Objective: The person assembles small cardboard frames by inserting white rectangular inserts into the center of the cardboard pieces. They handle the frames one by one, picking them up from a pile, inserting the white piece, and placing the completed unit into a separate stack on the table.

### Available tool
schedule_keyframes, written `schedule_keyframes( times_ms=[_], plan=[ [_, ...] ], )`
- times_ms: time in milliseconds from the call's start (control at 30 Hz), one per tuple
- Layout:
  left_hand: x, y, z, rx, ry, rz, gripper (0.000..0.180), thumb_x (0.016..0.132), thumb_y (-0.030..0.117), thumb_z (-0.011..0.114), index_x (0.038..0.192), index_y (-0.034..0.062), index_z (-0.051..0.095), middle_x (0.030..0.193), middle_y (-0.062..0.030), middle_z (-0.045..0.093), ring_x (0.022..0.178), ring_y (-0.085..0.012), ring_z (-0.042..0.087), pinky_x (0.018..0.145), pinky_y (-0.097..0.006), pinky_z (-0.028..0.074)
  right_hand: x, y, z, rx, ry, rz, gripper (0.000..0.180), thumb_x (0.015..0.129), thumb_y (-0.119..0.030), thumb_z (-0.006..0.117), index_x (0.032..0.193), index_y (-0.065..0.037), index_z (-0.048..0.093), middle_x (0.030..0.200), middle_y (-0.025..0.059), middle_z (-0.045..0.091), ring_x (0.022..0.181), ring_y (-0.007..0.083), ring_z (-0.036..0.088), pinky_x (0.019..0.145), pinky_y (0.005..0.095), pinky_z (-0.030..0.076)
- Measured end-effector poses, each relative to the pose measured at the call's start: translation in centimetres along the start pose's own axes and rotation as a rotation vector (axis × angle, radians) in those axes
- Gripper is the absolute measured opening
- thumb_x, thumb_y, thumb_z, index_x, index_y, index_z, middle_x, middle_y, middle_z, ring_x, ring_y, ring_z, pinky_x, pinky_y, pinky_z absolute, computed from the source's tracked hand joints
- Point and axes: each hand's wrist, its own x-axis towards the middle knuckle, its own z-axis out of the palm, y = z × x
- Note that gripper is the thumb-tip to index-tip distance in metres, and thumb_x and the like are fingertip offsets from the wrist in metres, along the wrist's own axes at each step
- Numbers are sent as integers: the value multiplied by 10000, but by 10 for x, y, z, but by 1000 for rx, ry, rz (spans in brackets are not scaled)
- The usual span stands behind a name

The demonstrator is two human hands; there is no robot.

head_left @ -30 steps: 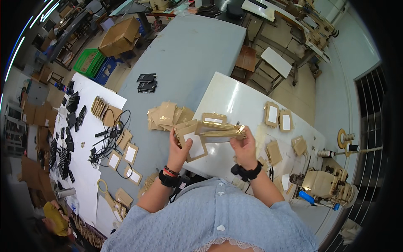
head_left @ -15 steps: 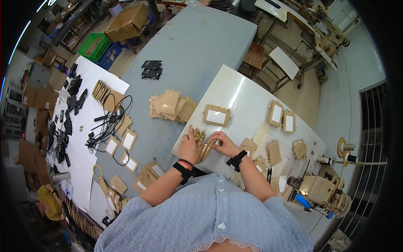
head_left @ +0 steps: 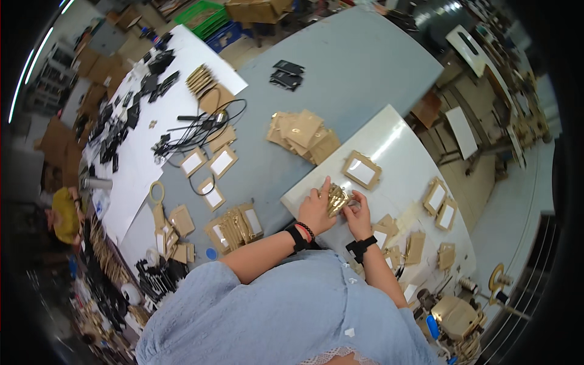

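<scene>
My left hand [head_left: 317, 210] and my right hand [head_left: 359, 214] meet over a small bundle of gold frame strips [head_left: 336, 198] on the white board [head_left: 389, 143]. Both hands pinch the bundle from either side, low against the board. Just beyond them lies an assembled gold picture frame [head_left: 361, 170] with a white centre. A heap of gold-brown frame pieces [head_left: 302, 135] sits on the grey table [head_left: 353, 67] to the far left of the hands. Each wrist wears a black band.
More small frames [head_left: 441, 205] lie on the board to the right, with loose pieces [head_left: 415, 246] near my right elbow. Left of me are framed cards [head_left: 207, 164], black cables [head_left: 198, 125], a stack of frames [head_left: 234, 225] and a tan machine [head_left: 453, 316] at lower right.
A second ago both hands held a frame raised in front of me. That frame now lies on the board, and the hands have dropped to the strip bundle nearer my body.
</scene>
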Motion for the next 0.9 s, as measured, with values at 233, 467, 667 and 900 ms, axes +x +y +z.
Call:
schedule_keyframes(
  times_ms=[233, 467, 667, 900],
  plan=[
    [-44, -34, -21, -259, 383, -245, 1068, 672, 259, 745, 1503, 82, 97, 1075, -242, 499, 927, -418, 567, 787, -464, 501, -17, -23, 60, -79, -250, -20, 666, 862, 15, 607, 1436, -42, 276, 1401, 140, 366, 966, 162, 585, 789, 258, 509],
    [-84, -91, -35, -255, 629, -605, 1108, 707, 339, 757, 1480, -11, 44, 1340, -311, 367, 1236, -446, 391, 1025, -479, 344, -38, -10, 124, -436, -770, -271, 682, 938, -179, 557, 1491, -21, 188, 1514, 181, 267, 1318, 287, 408, 1017, 360, 398],
    [-79, -103, -29, -56, 352, -789, 1048, 736, 377, 702, 1473, -37, 83, 1460, -296, 225, 1322, -442, 262, 1055, -563, 223, -12, 23, 159, -325, -852, 11, 645, 984, -302, 457, 1438, 90, 220, 1478, 284, 284, 1332, 371, 359, 1102, 404, 279],
    [-104, -115, -21, 277, 202, -374, 840, 823, 362, 556, 1500, 49, 168, 1573, -151, 120, 1458, -332, 81, 1105, -619, 80, -15, 15, 167, -595, -749, -296, 710, 975, -423, 406, 1424, 103, 244, 1465, 305, 290, 1355, 427, 300, 1093, 446, 267]
  ],
)
